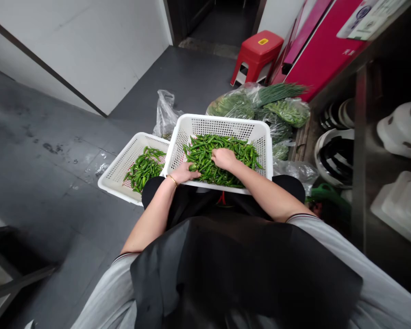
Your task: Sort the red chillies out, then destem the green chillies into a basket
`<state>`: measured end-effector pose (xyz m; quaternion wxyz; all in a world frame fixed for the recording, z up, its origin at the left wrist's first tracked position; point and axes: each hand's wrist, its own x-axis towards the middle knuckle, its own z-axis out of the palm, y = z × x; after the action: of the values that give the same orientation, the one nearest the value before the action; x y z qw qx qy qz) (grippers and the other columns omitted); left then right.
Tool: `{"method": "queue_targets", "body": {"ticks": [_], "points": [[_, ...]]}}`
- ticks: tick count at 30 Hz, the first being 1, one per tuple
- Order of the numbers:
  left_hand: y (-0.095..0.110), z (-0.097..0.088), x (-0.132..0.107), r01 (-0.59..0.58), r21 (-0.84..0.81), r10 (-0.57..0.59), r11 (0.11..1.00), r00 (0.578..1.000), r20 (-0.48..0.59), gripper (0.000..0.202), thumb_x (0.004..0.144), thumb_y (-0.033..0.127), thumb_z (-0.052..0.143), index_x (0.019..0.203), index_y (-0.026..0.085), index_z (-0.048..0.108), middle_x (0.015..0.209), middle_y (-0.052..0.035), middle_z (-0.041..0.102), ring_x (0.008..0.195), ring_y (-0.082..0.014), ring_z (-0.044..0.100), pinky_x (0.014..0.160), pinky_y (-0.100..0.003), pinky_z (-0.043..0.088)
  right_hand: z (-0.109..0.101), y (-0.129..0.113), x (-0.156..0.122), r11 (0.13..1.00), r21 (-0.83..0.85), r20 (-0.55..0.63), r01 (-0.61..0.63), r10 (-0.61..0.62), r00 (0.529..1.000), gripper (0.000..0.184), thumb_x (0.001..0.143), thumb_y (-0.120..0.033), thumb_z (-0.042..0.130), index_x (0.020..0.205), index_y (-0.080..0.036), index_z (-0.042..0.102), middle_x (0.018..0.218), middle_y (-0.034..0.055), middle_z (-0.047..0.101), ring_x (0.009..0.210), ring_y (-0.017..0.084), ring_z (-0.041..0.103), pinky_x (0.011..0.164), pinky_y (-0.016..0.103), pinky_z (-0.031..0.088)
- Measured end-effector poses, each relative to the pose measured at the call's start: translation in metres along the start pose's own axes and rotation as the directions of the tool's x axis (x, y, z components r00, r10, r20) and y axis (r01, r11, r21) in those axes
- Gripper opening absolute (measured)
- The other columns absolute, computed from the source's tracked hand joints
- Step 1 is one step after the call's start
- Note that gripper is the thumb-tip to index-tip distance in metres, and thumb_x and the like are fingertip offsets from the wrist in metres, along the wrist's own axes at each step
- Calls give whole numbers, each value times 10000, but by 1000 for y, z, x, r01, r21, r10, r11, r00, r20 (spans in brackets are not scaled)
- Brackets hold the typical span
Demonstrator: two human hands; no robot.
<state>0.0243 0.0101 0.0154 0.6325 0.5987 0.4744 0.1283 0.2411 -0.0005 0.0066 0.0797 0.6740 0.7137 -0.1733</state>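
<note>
A white perforated plastic basket rests on my lap, with a heap of green chili peppers inside it. My left hand, a bracelet at its wrist, reaches over the basket's near left rim. Its fingers are closed around green chili peppers, one showing by the thumb. Over the middle of the heap, my right hand is curled with its fingertips pinched together among the peppers; what they pinch is hidden. To the left, a second white basket holds a smaller pile of green chili peppers.
Beyond the basket lie plastic bags of greens and a bundle of thin green stalks. A red stool stands near the doorway. On the right, a metal shelf holds white containers. A clear plastic bag is behind the left basket.
</note>
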Motion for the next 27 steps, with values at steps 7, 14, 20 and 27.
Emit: {"method": "queue_targets", "body": {"ticks": [7, 14, 20, 27], "points": [[9, 22, 40, -21, 619, 217, 785, 946, -243, 108, 645, 205, 749, 705, 177, 664, 673, -40, 639, 705, -191, 614, 688, -269, 467, 10, -8, 11, 970, -119, 1, 211, -213, 977, 288, 947, -243, 439, 1113, -182, 667, 1176, 151, 571, 951, 236, 647, 763, 303, 476], [26, 39, 57, -198, 711, 336, 675, 940, -57, 163, 756, 310, 636, 705, 157, 662, 679, -44, 637, 686, -177, 585, 672, -274, 419, -31, 16, -14, 946, 52, -125, 319, -311, 942, 273, 943, -320, 479, 931, -151, 694, 966, 90, 662, 873, 192, 605, 754, 269, 405], [38, 34, 41, -297, 417, 340, 859, 940, -32, 261, 680, 329, 676, 555, 150, 533, 507, 54, 440, 516, -80, 380, 532, -226, 317, -39, 23, -38, 831, 375, -290, 411, -316, 903, 307, 915, -324, 473, 738, -145, 649, 715, 21, 613, 665, 122, 522, 616, 230, 339], [29, 43, 7, -259, 177, 203, 949, 938, 280, 222, 624, 326, 731, 715, 129, 684, 547, 34, 548, 501, -79, 447, 498, -213, 347, -13, 16, -63, 529, 792, -76, 306, -411, 908, 408, 883, -493, 481, 649, -165, 537, 555, -44, 514, 480, 74, 441, 499, 205, 323]]}}
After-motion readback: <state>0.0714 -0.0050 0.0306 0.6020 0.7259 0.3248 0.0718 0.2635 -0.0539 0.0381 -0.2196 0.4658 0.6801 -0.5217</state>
